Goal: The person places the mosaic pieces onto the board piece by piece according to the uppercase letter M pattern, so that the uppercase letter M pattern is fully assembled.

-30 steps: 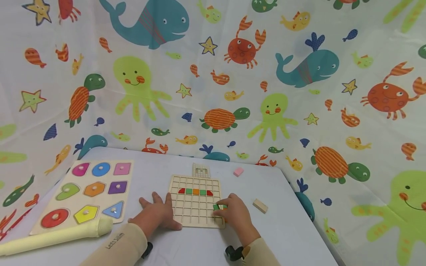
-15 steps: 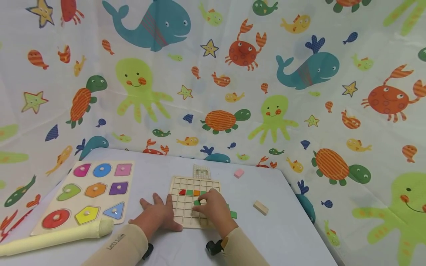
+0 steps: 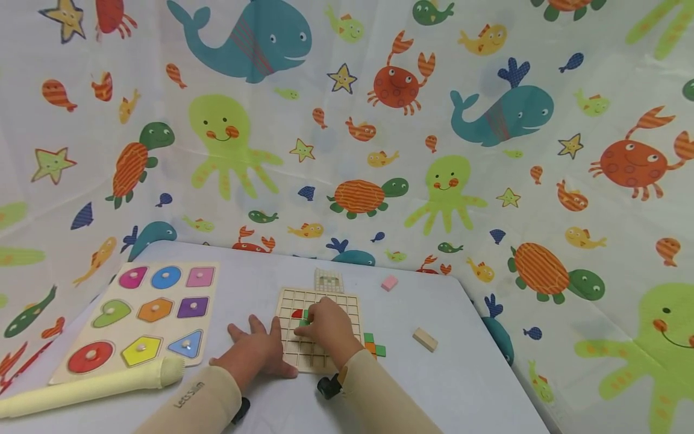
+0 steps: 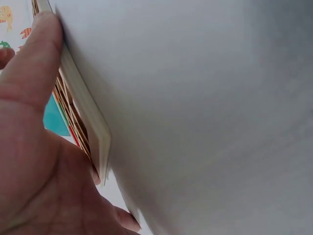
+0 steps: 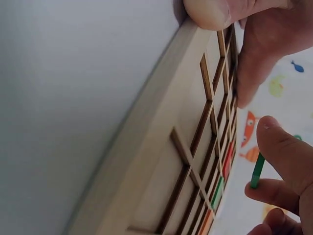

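A wooden grid board (image 3: 293, 360) lies flat on the white table. A red rounded tile (image 3: 297, 313) and a green tile (image 3: 306, 313) sit in one of its rows; my right hand covers the cells to their right. Thumb and finger of my right hand (image 3: 329, 327) pinch a thin green square tile (image 5: 257, 171) just above the board, below that row. My left hand (image 3: 256, 351) rests with fingers spread at the board's left edge, the thumb (image 4: 41, 54) touching its near side. Loose green and orange tiles (image 3: 371, 348) lie against the board's right side.
A small pattern card (image 3: 328, 280) stands behind the board. A pink block (image 3: 389, 283) and a plain wooden block (image 3: 425, 339) lie to the right. A peg shape puzzle (image 3: 135, 325) and a pale yellow stick (image 3: 92, 389) occupy the left side.
My right hand has gone from the loose tiles at the board's right side leftward over the board, carrying a green tile. The left hand stays at the left edge.
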Action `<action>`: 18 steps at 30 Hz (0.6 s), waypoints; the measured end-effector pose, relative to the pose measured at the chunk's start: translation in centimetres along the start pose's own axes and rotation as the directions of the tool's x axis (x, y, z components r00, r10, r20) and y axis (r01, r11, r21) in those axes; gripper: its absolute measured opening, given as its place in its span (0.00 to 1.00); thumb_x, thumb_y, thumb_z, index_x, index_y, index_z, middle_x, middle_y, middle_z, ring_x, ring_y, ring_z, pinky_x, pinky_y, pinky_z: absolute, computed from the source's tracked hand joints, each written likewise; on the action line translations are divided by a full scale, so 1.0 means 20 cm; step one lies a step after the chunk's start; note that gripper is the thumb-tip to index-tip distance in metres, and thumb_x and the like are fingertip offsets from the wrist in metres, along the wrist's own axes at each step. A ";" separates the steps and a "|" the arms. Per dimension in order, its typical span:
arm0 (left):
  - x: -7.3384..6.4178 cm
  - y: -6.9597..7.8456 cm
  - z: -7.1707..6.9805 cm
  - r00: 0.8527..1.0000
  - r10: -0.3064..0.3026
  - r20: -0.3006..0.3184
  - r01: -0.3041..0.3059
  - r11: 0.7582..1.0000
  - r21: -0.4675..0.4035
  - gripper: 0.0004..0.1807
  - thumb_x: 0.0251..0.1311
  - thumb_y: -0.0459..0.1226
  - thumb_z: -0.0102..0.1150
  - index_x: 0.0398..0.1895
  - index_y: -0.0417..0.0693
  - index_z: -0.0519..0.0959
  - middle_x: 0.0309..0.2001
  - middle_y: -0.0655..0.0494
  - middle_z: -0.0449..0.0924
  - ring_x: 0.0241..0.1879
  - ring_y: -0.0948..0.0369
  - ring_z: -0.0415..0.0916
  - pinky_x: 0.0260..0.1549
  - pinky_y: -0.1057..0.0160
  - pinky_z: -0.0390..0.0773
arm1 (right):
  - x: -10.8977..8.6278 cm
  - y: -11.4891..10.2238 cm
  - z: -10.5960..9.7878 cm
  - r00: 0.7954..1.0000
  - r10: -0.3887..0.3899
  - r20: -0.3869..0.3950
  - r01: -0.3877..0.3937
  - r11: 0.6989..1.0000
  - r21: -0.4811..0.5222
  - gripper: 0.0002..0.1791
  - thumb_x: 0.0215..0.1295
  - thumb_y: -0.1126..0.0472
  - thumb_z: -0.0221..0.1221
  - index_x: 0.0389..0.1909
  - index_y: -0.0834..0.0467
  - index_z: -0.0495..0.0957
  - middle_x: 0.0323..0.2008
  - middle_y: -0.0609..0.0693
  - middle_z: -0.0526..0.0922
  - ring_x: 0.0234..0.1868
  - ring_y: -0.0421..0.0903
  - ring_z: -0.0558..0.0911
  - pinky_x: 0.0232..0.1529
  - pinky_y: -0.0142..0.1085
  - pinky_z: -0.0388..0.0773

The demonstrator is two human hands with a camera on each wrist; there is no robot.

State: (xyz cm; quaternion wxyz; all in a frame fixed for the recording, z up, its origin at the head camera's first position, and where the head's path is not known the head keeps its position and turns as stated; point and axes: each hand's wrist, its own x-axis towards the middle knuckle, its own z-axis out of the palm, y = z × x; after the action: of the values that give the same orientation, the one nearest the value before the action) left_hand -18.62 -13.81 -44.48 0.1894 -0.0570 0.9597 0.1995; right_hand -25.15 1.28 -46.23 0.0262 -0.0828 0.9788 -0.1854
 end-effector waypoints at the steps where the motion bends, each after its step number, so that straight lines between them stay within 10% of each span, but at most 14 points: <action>1: 0.00 0.00 0.00 1.000 0.002 -0.002 -0.002 1.000 0.003 0.71 0.39 0.66 0.84 0.84 0.46 0.58 0.81 0.18 0.38 0.74 0.10 0.31 0.51 0.05 0.54 | 0.01 -0.01 0.00 1.000 -0.007 0.001 0.007 1.000 -0.012 0.19 0.52 0.39 0.81 0.26 0.48 0.87 0.32 0.43 0.76 0.34 0.43 0.75 0.34 0.34 0.75; 18: 0.02 -0.01 0.01 1.000 0.008 -0.004 -0.008 1.000 0.004 0.72 0.40 0.67 0.83 0.85 0.47 0.56 0.81 0.18 0.36 0.73 0.09 0.30 0.50 0.04 0.53 | 0.17 -0.08 0.08 0.998 -0.038 0.050 0.046 0.986 -0.160 0.20 0.53 0.37 0.80 0.32 0.49 0.89 0.29 0.41 0.78 0.33 0.41 0.76 0.34 0.34 0.76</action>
State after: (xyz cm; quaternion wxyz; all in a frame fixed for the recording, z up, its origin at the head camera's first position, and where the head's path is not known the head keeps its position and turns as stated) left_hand -18.96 -13.82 -44.92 0.1868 -0.0532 0.9607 0.1983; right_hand -28.08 -1.34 -47.11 0.0384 -0.1097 0.9877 -0.1042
